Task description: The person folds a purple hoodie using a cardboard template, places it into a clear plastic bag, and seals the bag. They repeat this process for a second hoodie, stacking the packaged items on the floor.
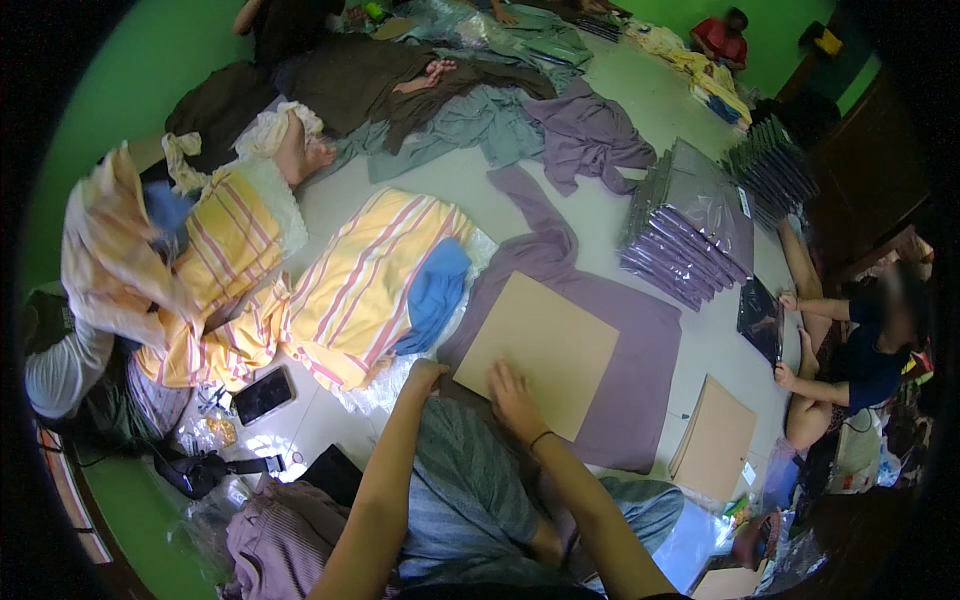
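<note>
A mauve long-sleeved garment (640, 370) lies spread flat on the floor in front of me, one sleeve stretched away from me. On top of it rests a square tan cardboard sheet (545, 335), turned at an angle. My right hand (515, 400) lies on the near part of the cardboard with its fingers apart, slightly blurred. Beside the cardboard's left corner, my left hand (428, 374) is closed at the garment's near left edge. Its fingertips are hidden, so what it pinches, if anything, cannot be made out.
Yellow striped cloth (370, 270) with a blue piece lies at left, beside a phone (264, 395). Spare cardboard sheets (715, 440) and stacked bagged garments (690, 225) are at right. A co-worker (875, 340) at right holds a dark package; another person (70, 370) handles cloth at left.
</note>
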Available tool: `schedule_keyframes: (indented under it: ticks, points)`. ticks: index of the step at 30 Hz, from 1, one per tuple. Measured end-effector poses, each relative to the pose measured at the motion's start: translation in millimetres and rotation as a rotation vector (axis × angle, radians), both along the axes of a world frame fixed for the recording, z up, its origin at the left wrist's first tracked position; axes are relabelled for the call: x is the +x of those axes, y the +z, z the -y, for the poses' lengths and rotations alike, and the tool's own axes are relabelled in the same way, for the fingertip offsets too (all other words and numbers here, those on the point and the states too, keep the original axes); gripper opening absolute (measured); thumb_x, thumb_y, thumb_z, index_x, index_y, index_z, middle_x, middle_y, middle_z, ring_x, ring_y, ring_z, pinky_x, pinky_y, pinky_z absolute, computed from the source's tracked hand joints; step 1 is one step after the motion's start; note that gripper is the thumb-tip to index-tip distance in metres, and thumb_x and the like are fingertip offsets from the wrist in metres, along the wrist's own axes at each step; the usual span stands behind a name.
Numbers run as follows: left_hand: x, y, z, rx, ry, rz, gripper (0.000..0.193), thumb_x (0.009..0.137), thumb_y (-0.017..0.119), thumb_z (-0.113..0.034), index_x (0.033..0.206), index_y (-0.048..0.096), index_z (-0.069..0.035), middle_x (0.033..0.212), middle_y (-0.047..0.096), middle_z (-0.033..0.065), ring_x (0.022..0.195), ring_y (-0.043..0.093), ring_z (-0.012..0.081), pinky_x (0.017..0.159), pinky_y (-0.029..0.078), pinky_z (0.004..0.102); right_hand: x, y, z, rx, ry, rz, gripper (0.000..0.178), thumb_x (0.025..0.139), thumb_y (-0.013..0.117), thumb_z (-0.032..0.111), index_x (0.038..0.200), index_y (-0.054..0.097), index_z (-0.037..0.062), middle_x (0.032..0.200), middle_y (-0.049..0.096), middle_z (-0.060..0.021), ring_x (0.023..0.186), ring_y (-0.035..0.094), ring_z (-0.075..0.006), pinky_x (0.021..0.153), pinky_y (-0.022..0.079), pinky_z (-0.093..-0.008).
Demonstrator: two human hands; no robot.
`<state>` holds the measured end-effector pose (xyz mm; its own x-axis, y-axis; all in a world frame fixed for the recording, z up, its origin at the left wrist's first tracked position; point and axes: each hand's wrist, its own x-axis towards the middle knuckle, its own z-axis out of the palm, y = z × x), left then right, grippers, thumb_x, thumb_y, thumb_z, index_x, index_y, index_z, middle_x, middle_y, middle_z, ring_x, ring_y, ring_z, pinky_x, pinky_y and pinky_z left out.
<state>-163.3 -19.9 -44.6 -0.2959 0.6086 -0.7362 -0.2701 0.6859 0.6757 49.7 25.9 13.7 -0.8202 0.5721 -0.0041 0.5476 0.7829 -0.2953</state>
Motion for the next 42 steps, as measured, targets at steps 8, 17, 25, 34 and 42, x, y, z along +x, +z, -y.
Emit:
schedule_keyframes:
  ticks: [8, 17, 25, 34, 42]
  points:
    - [9.1, 24.8, 0.4, -0.105, 0.227, 0.071, 0.014, 0.066, 0.064, -0.016, 0.064, 0.054, -0.006, 0.053, 0.043, 0.0023, 0.048, 0.045, 0.0163, 0.046, 0.043, 0.0309, 18.0, -14.7, -5.9, 0.168, 0.231, 0.029, 0.046, 0.082, 0.035, 0.011, 0.125, 0.026, -0.0002, 0.13, 0.029, -0.0163, 0.12, 0.029, -0.0289, 0.096, 0.026, -0.0425]
    - [2.9, 14.4, 2.0, -0.113, 0.195, 0.144, 0.015, 0.067, 0.062, -0.014, 0.067, 0.055, 0.0, 0.051, 0.045, 0.0039, 0.036, 0.038, 0.0159, 0.036, 0.037, 0.0265, 1.6, -30.8, 4.6, 0.256, 0.138, 0.17, 0.045, 0.081, 0.036, 0.012, 0.124, 0.028, -0.0014, 0.126, 0.032, -0.0177, 0.117, 0.032, -0.0323, 0.095, 0.029, -0.0409]
    - [-0.5, 13.8, 3.4, -0.143, 0.046, 0.074, 0.02, 0.061, 0.072, -0.017, 0.067, 0.055, -0.009, 0.06, 0.049, 0.0009, 0.049, 0.043, 0.0127, 0.044, 0.042, 0.0293, -1.8, -8.1, -3.8, 0.013, 0.107, 0.13, 0.056, 0.078, 0.049, 0.024, 0.125, 0.027, 0.0016, 0.128, 0.029, -0.0183, 0.119, 0.028, -0.0338, 0.094, 0.028, -0.0464]
    - [1.2, 22.3, 1.0, -0.136, -0.02, 0.017, 0.026, 0.058, 0.075, -0.013, 0.056, 0.049, -0.007, 0.05, 0.044, 0.0014, 0.042, 0.044, 0.0121, 0.037, 0.041, 0.0278, -9.5, 11.1, -28.8, -0.179, 0.064, 0.242, 0.087, 0.062, 0.066, 0.041, 0.131, 0.017, 0.0207, 0.137, 0.007, -0.014, 0.124, 0.01, -0.0397, 0.09, 0.019, -0.0624]
    - [22.2, 50.3, -19.6, -0.322, -0.496, -0.907, 0.072, 0.05, 0.079, -0.022, 0.109, 0.039, -0.006, 0.116, 0.043, 0.0147, 0.1, 0.049, 0.0282, 0.077, 0.044, 0.0391, -0.2, 7.0, -32.2, -0.248, 0.082, 0.27, 0.086, 0.062, 0.068, 0.037, 0.131, 0.018, 0.027, 0.138, 0.007, -0.012, 0.124, 0.012, -0.038, 0.09, 0.022, -0.0615]
